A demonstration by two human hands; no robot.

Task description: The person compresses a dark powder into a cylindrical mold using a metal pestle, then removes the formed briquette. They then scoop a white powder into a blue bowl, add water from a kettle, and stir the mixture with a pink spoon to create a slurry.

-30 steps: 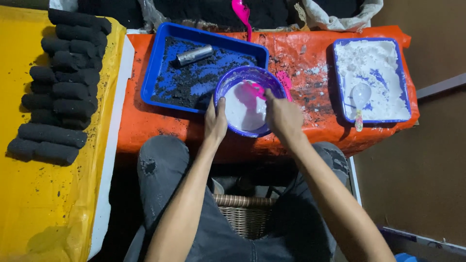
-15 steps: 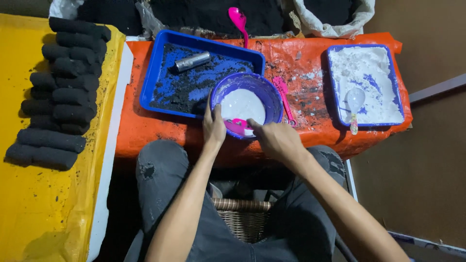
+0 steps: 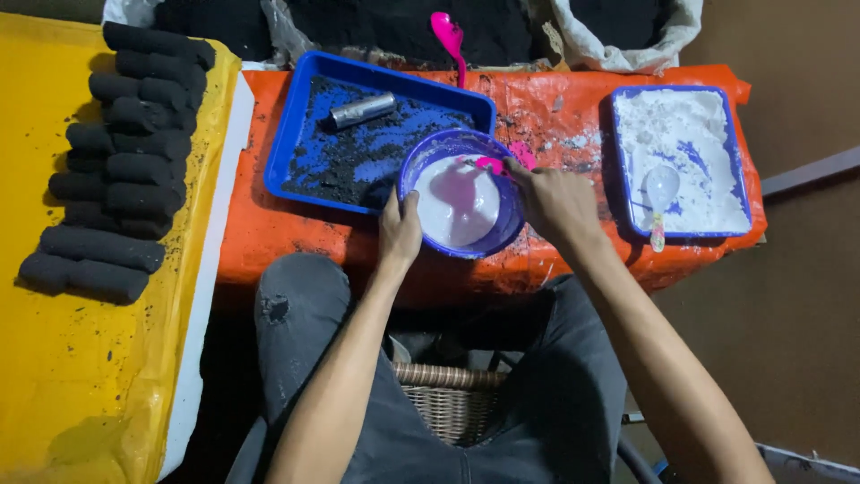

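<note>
The right hand (image 3: 557,199) has moved since half a second ago: then it was at the near rim of the bowl (image 3: 460,193) with the pink spoon (image 3: 491,165) low in the mix, and now it sits at the bowl's right rim with the spoon up at the far right of the white paste. The left hand (image 3: 399,229) has stayed on the near left rim, thumb over the edge and fingers closed on it. The right hand's fingers are pinched around the spoon's handle.

The orange tabletop (image 3: 269,233) carries everything. At its far left lies the blue tray (image 3: 296,125) of black powder with a metal tube (image 3: 362,109) in it; at the far right corner is a second tray (image 3: 743,152) of white powder holding a clear spoon (image 3: 661,192). The bowl, purple and round, stands near the middle of the near edge, overlapping the blue tray's near right corner. Its paste is smooth, white, tinged pink. Another pink spoon (image 3: 448,36) pokes up at the far edge.
</note>
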